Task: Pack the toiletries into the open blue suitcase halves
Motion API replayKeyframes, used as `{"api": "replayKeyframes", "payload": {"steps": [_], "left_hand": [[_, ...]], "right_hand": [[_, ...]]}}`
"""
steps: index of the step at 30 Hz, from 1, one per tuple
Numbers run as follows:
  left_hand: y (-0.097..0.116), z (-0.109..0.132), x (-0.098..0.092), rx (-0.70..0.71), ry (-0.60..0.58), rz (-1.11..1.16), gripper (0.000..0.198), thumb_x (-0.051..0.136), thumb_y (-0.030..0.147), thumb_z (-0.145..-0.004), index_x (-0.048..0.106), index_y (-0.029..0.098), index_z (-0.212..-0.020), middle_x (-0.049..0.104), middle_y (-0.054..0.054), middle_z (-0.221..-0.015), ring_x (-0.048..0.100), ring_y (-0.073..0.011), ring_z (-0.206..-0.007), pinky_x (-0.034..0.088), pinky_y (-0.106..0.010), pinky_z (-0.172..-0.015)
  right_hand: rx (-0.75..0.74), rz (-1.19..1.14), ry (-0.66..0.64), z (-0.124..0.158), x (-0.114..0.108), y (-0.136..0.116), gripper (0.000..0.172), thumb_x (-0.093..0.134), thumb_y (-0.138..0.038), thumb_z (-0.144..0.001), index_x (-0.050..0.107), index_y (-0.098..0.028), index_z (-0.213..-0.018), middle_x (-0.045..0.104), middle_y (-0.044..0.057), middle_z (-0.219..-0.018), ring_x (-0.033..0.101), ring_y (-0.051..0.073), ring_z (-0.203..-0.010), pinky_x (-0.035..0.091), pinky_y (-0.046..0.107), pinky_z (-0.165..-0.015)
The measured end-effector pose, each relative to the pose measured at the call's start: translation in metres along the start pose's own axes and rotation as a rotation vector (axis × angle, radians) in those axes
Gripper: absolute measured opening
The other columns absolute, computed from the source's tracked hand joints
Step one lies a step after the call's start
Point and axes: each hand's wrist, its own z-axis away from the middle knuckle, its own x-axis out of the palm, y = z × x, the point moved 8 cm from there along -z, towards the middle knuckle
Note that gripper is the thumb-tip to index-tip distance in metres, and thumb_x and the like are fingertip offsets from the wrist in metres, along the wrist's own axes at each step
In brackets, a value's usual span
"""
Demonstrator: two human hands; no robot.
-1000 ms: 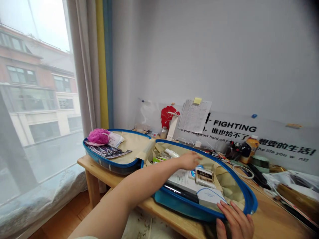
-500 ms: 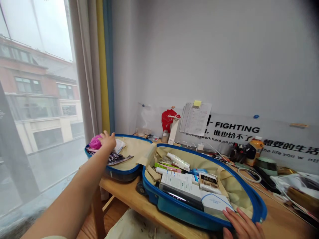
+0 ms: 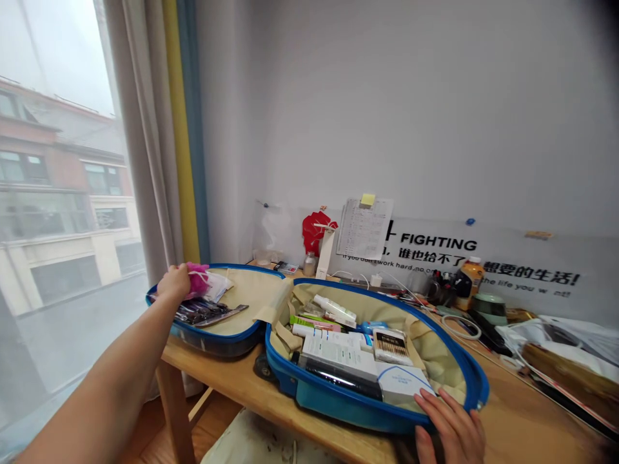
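An open blue hard-shell suitcase with a beige lining lies on the table in two halves. My left hand is at the far side of the left half, closed on a pink mesh bath puff. Beside the puff lie a white packet and dark flat packets. The right half is packed with white boxes, tubes and a pack of cotton swabs. My right hand grips the suitcase's front rim, its thumb below the edge.
The light wooden table runs along a window with curtains on the left. Behind the suitcase stand a small glass jar and an orange-capped juice bottle, with a green round container, a white cable coil and papers to the right.
My left hand has come down onto the pink puff and closed on it. The view has shifted slightly, and my right hand stays on the front rim.
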Motion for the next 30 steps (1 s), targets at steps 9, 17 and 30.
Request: {"api": "replayKeyframes", "payload": {"steps": [9,17,30], "left_hand": [[0.18,0.043,-0.031,0.411,0.07,0.327,0.032,0.055,0.035,-0.091,0.056,0.015,-0.116,0.057,-0.008,-0.119,0.057,-0.0214,-0.106,0.049,-0.044,-0.09],[0.339,0.239,0.024,0.989,-0.395,0.511,0.013,0.058,0.027,-0.087,0.06,0.017,-0.097,0.061,-0.003,-0.102,0.059,-0.014,-0.093,0.05,-0.029,-0.085],[0.369,0.368,0.084,1.488,-0.78,0.435,0.042,0.062,0.033,-0.084,0.053,0.021,-0.124,0.054,-0.009,-0.128,0.047,-0.0195,-0.126,0.035,-0.031,-0.107]], "right_hand": [[0.02,-0.014,0.035,-0.012,-0.008,-0.011,0.027,0.044,-0.026,-0.087,0.056,-0.022,-0.112,0.064,0.006,-0.103,0.054,0.024,-0.111,0.028,0.045,-0.106],[0.027,-0.016,0.031,-0.013,-0.008,-0.011,0.029,0.043,-0.026,-0.088,0.055,-0.023,-0.114,0.064,0.006,-0.104,0.054,0.023,-0.111,0.028,0.046,-0.106],[0.004,0.01,0.006,-0.011,-0.006,-0.008,0.03,0.042,-0.029,-0.088,0.053,-0.023,-0.115,0.064,0.006,-0.1,0.055,0.024,-0.109,0.027,0.046,-0.106]]}}
